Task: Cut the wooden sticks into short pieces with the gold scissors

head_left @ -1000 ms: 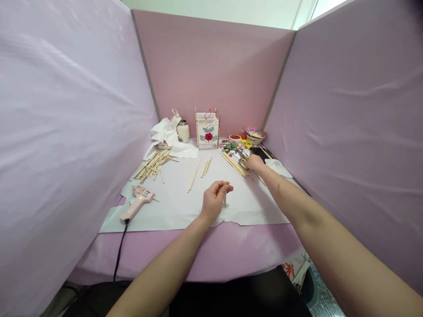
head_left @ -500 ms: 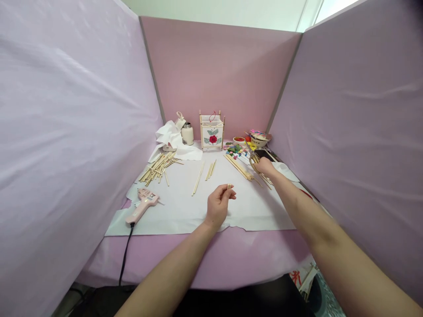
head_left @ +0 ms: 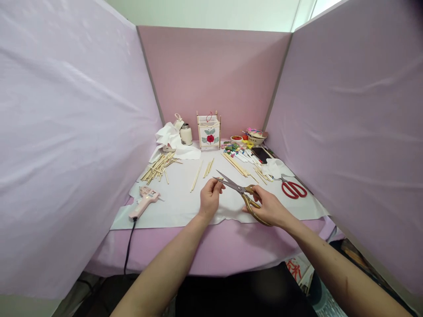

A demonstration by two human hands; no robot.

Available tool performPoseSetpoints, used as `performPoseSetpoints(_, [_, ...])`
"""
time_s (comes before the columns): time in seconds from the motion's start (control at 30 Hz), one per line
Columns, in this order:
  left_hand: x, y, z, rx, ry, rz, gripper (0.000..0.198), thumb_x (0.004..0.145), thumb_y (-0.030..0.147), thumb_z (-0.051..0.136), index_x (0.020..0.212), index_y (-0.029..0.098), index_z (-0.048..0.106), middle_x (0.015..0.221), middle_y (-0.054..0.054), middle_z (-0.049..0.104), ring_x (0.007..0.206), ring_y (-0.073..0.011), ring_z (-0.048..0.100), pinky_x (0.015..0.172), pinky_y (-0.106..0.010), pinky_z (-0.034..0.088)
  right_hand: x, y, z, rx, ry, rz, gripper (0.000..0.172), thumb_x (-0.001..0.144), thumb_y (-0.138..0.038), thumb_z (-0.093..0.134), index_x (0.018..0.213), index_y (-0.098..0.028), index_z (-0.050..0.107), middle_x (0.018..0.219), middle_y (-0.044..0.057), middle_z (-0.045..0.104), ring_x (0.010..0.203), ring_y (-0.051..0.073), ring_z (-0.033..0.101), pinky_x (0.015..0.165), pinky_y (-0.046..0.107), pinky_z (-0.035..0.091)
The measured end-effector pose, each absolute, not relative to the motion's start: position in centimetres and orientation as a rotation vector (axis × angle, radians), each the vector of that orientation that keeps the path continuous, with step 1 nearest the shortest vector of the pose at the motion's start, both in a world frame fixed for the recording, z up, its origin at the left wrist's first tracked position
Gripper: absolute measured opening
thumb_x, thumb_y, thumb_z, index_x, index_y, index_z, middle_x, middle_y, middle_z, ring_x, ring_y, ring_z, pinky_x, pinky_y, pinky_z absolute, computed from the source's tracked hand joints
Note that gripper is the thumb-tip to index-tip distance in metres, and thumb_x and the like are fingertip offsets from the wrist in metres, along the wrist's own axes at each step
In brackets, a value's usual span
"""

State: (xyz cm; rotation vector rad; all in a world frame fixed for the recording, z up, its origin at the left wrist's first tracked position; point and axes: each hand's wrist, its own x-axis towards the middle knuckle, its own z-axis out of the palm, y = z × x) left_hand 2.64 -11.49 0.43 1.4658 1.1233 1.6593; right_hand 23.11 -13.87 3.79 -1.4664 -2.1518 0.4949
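Gold scissors (head_left: 250,197) now in right hand (head_left: 268,208), fingers clamped on handles (head_left: 253,207); left fingers (head_left: 214,186) pinching stick (head_left: 219,180).

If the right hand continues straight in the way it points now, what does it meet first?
Probably the left hand: the blade tips of the gold-handled scissors in the right hand point at its fingers, though depth is unclear.

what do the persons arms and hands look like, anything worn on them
The left hand and right hand are bare, with no gloves, and no rings show. Both forearms, left and right, are uncovered, with no sleeve, watch or bracelet in view.
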Motion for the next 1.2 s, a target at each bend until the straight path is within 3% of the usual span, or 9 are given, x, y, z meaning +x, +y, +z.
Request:
performPoseSetpoints(0.77, [2.40,-11.47,0.37,1.565,1.108,1.572,0.019,0.086,0.032,0.051,0.082,0.017,0.061,0.071,-0.001,0.058,0.066,-0.0107,0.051,0.064,-0.023,0.042,22.46,-14.37,4.72,-1.534,-2.167,0.485,0.050,0.067,-0.056,0.066,0.101,-0.023,0.051,0.084,0.000,0.057,0.070,0.016,0.052,0.058,0.025,0.036])
performPoseSetpoints(1.2, [2.36,-11.44,0.08,1.631,1.126,1.505,0.020,0.084,0.027,0.049,0.072,0.017,0.061,0.067,0.000,0.057,0.063,-0.0110,0.049,0.063,-0.024,0.041,22.70,-14.77,4.71,-1.569,-2.276,0.567,0.057,0.067,-0.058,0.067,0.106,-0.020,0.052,0.102,0.008,0.062,0.087,0.023,0.059,0.064,0.026,0.037])
